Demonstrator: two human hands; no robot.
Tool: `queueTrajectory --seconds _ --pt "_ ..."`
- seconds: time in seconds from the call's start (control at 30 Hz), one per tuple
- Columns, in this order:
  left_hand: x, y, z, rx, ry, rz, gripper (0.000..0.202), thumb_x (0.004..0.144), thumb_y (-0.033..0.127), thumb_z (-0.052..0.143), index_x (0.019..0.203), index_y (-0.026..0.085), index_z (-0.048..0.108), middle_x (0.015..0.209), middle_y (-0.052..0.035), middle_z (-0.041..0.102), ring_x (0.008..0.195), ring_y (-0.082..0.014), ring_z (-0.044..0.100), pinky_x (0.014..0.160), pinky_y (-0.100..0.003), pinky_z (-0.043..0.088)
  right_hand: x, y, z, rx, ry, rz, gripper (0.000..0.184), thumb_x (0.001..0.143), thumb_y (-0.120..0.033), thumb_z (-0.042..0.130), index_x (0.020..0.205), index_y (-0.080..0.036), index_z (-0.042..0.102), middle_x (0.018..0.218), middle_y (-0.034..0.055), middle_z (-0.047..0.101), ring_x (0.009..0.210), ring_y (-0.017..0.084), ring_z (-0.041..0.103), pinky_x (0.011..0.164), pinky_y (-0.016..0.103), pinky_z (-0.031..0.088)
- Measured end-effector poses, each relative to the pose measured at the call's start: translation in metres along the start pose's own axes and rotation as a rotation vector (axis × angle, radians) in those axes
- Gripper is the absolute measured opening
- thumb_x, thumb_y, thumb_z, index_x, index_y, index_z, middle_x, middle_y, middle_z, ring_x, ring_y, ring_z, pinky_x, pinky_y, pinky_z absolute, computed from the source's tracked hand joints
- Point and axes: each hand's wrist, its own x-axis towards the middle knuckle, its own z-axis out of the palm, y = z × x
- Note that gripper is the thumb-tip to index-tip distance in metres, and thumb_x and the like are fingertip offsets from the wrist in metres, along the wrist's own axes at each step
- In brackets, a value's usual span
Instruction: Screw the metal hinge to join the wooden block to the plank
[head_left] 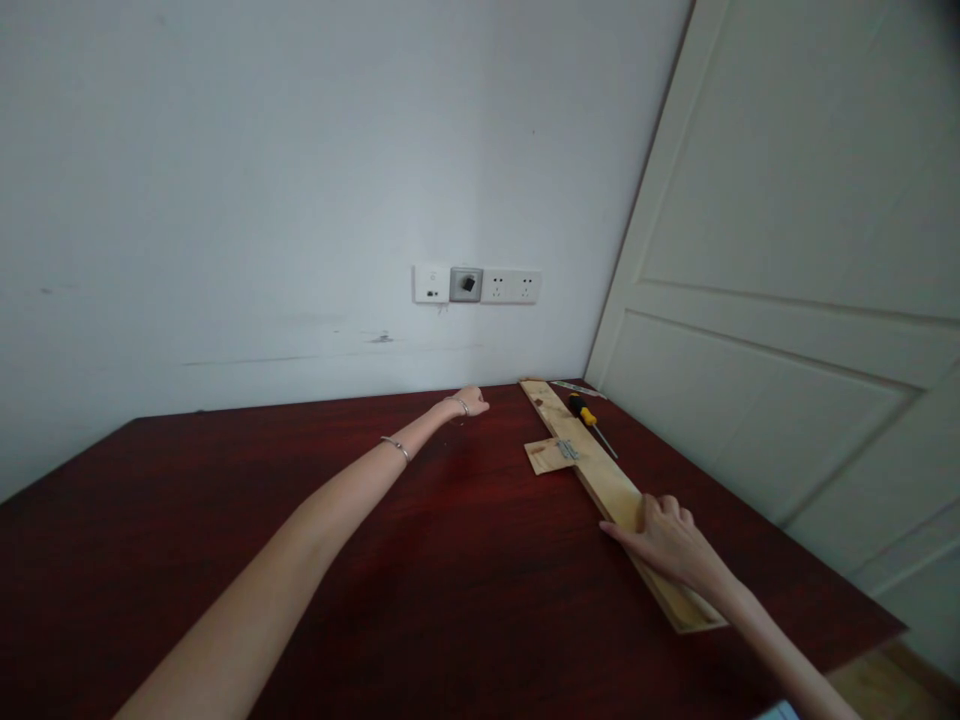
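A long pale wooden plank (600,475) lies diagonally on the dark red table (420,570), with a small wooden piece (545,456) joined to its left side by a metal hinge (567,450). My right hand (666,540) rests on the near part of the plank, fingers curled over its edge. My left hand (469,402) reaches far across the table toward the wall, closed in a loose fist; what it holds, if anything, is too small to see. A bracelet sits on each end of that forearm. A yellow and black screwdriver (589,418) lies right of the plank.
A white wall with a row of sockets (477,285) stands behind the table. A white panelled door (795,300) closes the right side. A thin strip (576,387) lies at the table's back corner.
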Motion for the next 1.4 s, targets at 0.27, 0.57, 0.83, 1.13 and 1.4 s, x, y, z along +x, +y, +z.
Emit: queueTrajectory --seconds 0.27,0.57,0.83,1.13,1.4 --pt "-0.003 -0.005 0.011 0.021 -0.025 0.004 0.013 0.068 0.019 0.059 0.069 0.012 0.069 0.069 -0.0069 0.067 0.072 -0.0189 0.062 0.064 -0.023 0.046 0.0 -0.001 -0.003 0.089 0.077 -0.036 0.053 0.071 -0.055 0.053 0.093 -0.007 0.057 0.091 0.0161 0.055 0.094 0.032 0.056 0.084 0.04 0.042" --pt "-0.001 -0.027 0.002 -0.063 0.027 -0.064 0.016 0.072 0.024 0.057 0.066 0.012 0.066 0.055 -0.0026 0.058 0.054 -0.0144 0.057 0.054 -0.023 0.044 -0.004 -0.001 -0.011 0.182 0.101 0.021 0.062 0.067 -0.06 0.054 0.1 -0.007 0.056 0.094 0.0156 0.053 0.093 0.031 0.056 0.086 0.038 0.044" --pt "0.01 -0.021 -0.001 -0.279 0.096 -0.135 0.02 0.082 0.026 0.055 0.074 0.009 0.063 0.062 -0.0046 0.061 0.057 -0.0122 0.059 0.054 -0.02 0.046 -0.02 -0.02 -0.042 0.213 0.202 0.003 0.059 0.066 -0.058 0.056 0.104 -0.012 0.055 0.095 0.0124 0.052 0.091 0.029 0.058 0.085 0.039 0.046" --pt "0.006 -0.007 -0.019 -0.566 0.248 -0.171 0.041 0.096 0.04 0.036 0.096 0.006 0.058 0.078 -0.0116 0.066 0.064 -0.0124 0.063 0.056 -0.02 0.049 -0.051 -0.079 -0.061 0.326 0.206 -0.097 0.058 0.065 -0.06 0.057 0.104 -0.017 0.053 0.094 0.0087 0.05 0.089 0.027 0.058 0.083 0.038 0.047" --pt "-0.016 -0.028 -0.044 -0.579 0.361 -0.198 0.03 0.091 0.034 0.053 0.114 0.014 0.055 0.113 -0.0081 0.057 0.094 -0.0202 0.059 0.079 -0.038 0.051 -0.077 -0.141 -0.064 0.373 0.129 -0.15 0.049 0.064 -0.055 0.059 0.098 -0.02 0.052 0.094 0.0093 0.052 0.091 0.029 0.058 0.081 0.039 0.049"
